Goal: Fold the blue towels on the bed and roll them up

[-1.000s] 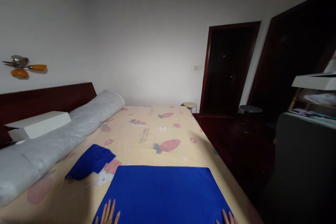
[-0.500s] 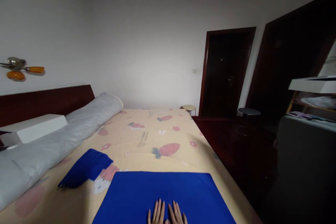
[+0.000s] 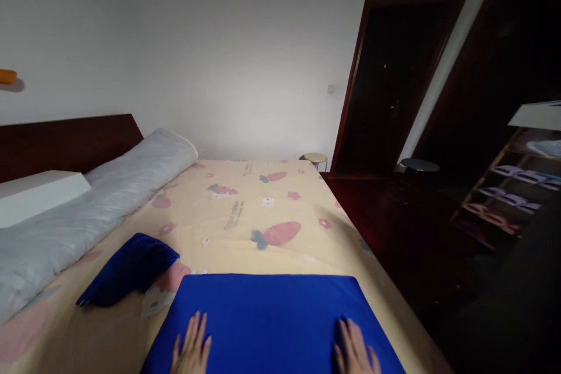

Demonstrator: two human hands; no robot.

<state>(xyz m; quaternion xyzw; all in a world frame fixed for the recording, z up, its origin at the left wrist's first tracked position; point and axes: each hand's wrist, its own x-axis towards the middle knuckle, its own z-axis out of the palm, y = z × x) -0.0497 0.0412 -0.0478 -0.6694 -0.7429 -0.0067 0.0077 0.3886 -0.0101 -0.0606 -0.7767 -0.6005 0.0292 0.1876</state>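
A blue cloth (image 3: 272, 321) lies flat and smooth on the bed, its near edge cut off by the bottom of the view. My left hand (image 3: 191, 346) rests on its left part, palm down, fingers stretched out. On the right part, my right hand (image 3: 356, 347) lies likewise, fingers spread and slightly blurred. Neither hand holds anything. Left of the flat cloth sits a smaller folded blue cloth (image 3: 129, 269), apart from both hands.
The bed's patterned yellow sheet (image 3: 236, 216) stretches to the far wall. A long grey roll (image 3: 131, 178) and a white box (image 3: 41, 193) lie by the headboard (image 3: 65, 143). Beyond the right bed edge stand two stools (image 3: 418, 165) and a shoe rack (image 3: 508, 187).
My hands were close together at the middle of the blue cloth; they have slid apart, one to each side. The view has tilted down and moved slightly, showing the shoe rack.
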